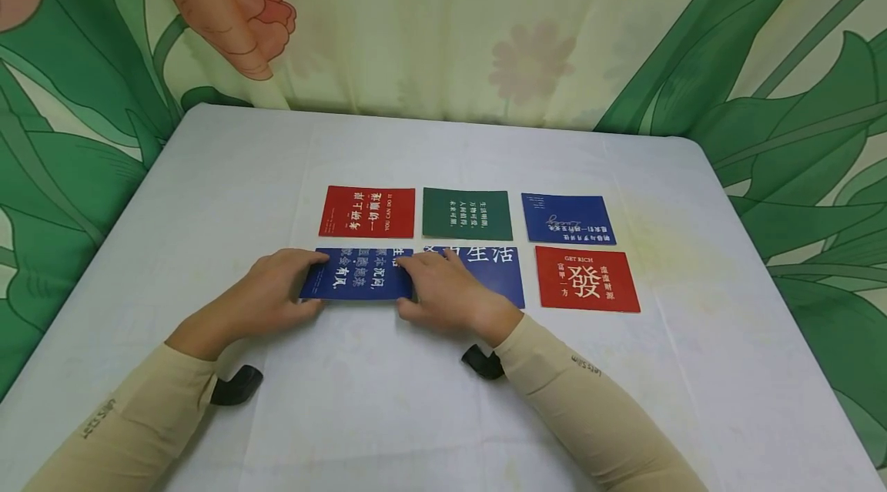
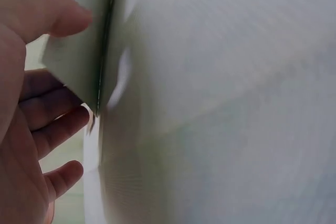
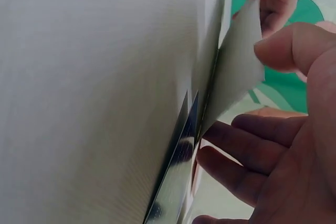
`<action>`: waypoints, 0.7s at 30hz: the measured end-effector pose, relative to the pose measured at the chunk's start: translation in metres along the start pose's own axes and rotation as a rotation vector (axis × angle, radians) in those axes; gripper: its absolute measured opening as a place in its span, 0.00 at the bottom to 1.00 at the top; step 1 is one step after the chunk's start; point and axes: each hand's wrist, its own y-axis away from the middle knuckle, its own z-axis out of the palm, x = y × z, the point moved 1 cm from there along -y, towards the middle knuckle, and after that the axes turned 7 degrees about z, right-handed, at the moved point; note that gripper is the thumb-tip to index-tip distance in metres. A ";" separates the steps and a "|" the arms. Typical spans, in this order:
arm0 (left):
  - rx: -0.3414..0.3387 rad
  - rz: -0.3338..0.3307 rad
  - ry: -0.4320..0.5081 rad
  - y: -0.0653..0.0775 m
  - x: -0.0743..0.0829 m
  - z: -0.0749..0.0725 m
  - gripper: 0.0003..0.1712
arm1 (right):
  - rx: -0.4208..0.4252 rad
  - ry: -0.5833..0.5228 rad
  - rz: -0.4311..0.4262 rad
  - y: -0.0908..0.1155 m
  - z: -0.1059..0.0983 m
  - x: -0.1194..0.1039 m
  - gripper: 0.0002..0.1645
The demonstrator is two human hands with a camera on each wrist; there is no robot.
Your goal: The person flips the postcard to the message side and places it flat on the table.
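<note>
My left hand [image 1: 273,293] and right hand [image 1: 449,288] hold a blue card [image 1: 356,276] with white Chinese writing by its two ends. In the left wrist view the thumb presses the card's pale back [image 2: 84,56], with fingers on the other side. A similar pinch by the right hand [image 3: 294,145] shows in the right wrist view. The card tilts, one long edge lifted and the other at or near the table; exact contact is unclear. Partly beneath my right hand lies another blue card [image 1: 502,276] with large white characters.
On the white-covered table [image 1: 346,415], a red card [image 1: 367,212], a green card [image 1: 467,215] and a blue card [image 1: 568,219] form a far row. A red card [image 1: 589,280] lies at right in the near row. A patterned curtain [image 1: 430,30] hangs behind.
</note>
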 end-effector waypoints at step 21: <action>0.052 -0.149 0.064 -0.005 -0.001 -0.002 0.28 | 0.114 -0.036 -0.041 -0.005 -0.004 0.005 0.27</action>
